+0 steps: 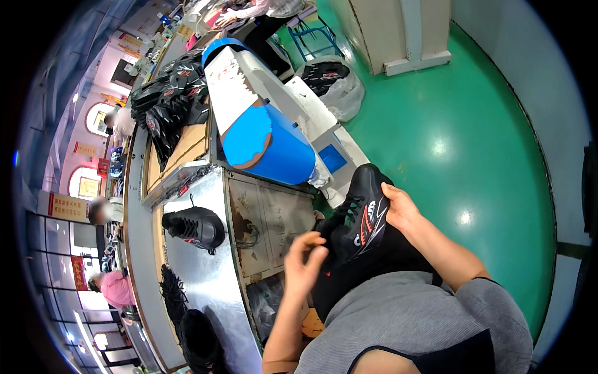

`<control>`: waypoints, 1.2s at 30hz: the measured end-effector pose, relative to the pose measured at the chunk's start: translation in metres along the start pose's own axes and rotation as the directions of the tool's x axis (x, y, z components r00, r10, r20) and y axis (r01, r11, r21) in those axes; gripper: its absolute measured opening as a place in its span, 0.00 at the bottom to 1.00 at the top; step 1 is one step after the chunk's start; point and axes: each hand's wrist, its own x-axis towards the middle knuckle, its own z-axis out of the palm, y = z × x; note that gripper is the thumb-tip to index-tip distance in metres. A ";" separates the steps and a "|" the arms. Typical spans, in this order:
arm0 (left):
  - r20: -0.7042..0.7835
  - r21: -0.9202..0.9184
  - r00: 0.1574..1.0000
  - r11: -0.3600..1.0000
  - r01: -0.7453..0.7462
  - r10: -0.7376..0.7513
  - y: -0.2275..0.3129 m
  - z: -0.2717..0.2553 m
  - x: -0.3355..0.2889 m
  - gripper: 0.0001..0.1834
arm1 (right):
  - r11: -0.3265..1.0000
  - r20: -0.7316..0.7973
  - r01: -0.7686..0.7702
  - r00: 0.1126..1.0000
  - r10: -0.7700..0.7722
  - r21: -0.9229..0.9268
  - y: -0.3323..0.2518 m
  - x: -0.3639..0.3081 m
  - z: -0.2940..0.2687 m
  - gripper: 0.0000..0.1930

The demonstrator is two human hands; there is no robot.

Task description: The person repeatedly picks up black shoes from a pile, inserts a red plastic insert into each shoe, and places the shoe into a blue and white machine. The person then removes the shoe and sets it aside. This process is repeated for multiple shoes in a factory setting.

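A black lace-up sports shoe (360,215) with red and white markings rests over my lap, its toe pointing up and away. My right hand (402,209) is closed on the shoe's right side near the toe, with the thumb on the upper. Left of the shoe's heel end, my left hand (304,265) is raised with bent fingers and a gap between thumb and forefinger. I see nothing in it. On the metal-topped bench to my left stands another black shoe (194,227) with a small loop sticking up.
Black laces (172,290) and a dark shoe (199,340) lie on the metal bench top (230,311). A blue and white machine (271,143) stands ahead. Black shoe pieces (171,93) are heaped beyond it. A plastic bag (346,93) sits on the green floor. Other people work farther off.
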 end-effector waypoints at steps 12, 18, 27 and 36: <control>0.252 0.192 0.968 0.979 -0.070 0.020 -0.070 -0.008 0.008 0.22 | 0.215 0.581 0.588 0.807 -0.102 -0.780 -0.023 -0.011 0.038 0.17; 0.030 -0.311 0.966 0.916 0.254 -0.257 -0.050 -0.018 0.065 0.10 | -0.363 0.628 0.759 0.651 0.426 -0.541 -0.005 0.032 0.071 0.20; 0.013 -0.534 0.877 0.738 0.412 -0.480 -0.062 -0.030 0.156 0.14 | -0.084 0.467 0.473 0.880 0.084 -0.877 0.022 0.091 0.084 0.19; 0.088 -0.282 0.846 0.801 0.528 -0.527 -0.032 -0.024 0.173 0.12 | 0.577 0.360 0.263 0.931 0.057 -0.773 0.024 0.081 0.047 0.10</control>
